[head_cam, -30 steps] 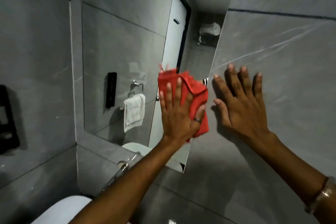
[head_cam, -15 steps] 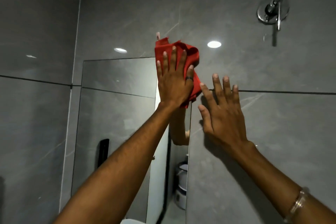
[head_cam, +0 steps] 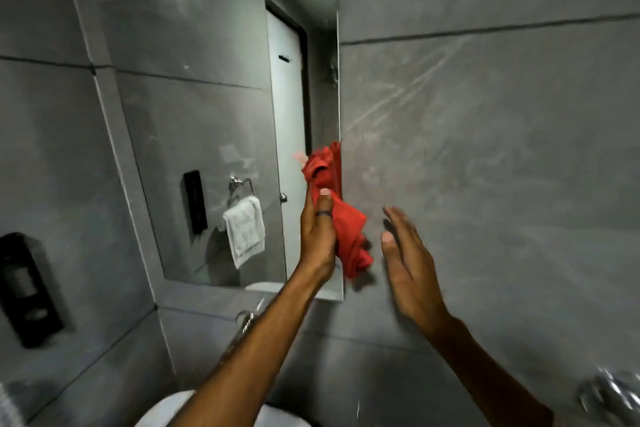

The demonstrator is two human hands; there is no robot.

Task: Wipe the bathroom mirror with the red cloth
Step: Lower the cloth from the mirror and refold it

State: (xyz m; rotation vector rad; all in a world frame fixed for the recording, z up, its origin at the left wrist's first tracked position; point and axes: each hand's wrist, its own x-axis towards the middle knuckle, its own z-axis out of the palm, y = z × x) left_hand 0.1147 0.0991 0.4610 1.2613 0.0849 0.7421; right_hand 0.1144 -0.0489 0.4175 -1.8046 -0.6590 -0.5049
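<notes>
Hanging bunched at the right edge of the mirror point(head_cam: 207, 121), the red cloth point(head_cam: 341, 218) was gripped in the left hand point(head_cam: 317, 236), whose fingers were closed round its middle, thumb laid across the front; a dark ring showed on that hand. Its upper folds lay against the glass edge, its lower end dangled free. Just right of it, the right hand point(head_cam: 407, 263) hovered near the grey tile wall point(head_cam: 502, 166), fingers spread wide and holding nothing. Reflected in the glass were a white towel point(head_cam: 245, 229) on a ring and a white door point(head_cam: 287, 135).
</notes>
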